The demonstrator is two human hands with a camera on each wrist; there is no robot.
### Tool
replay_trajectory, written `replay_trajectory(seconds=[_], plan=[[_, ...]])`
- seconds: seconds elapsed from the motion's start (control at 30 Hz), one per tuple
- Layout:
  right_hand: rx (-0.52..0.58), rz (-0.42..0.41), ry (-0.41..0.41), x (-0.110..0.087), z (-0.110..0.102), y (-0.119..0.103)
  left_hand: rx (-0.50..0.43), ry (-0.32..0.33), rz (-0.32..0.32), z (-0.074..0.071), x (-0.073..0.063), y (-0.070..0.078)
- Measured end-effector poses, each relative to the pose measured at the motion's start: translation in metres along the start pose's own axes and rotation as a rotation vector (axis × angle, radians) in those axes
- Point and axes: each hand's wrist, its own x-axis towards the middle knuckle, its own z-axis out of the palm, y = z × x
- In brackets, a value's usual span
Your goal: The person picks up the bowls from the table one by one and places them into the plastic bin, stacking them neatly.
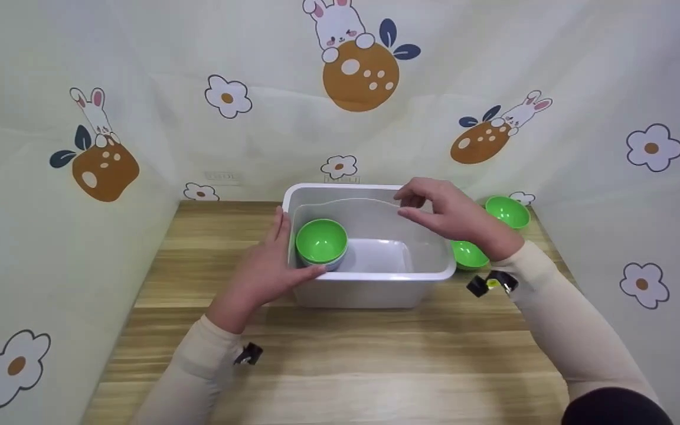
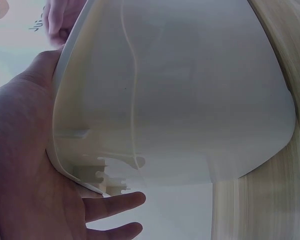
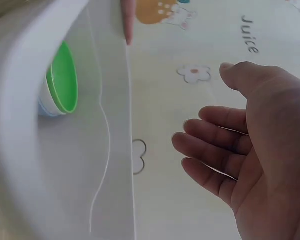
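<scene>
Fingers of the left hand lie straight, slightly apart, along the left end of a white tub, thumb on its near rim; the right hand hangs over the tub's right half, its fingers relaxed and loosely bent around nothing. The tub stands by the bench's far edge, about midway across. From the head view I see two green bowls towards the far right corner, which neither wrist view shows; the right wrist view reveals white and bluish layers beneath the stack's green top. The tub is glossy, deep and round-cornered; the nested bowls sit at its left end.
</scene>
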Motion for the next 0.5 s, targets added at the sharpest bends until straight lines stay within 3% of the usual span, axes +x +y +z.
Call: replay_trajectory(seconds=[0.23,0.5], plan=[[0.064,0.039,0.166,-0.046,-0.004,0.02,-0.001,-0.007,-0.008,0.0,0.001,0.001],[0.109,0.15,0.326,-0.09,0.0,0.036,-0.022,-0.011,-0.01,0.0,0.0,0.001]])
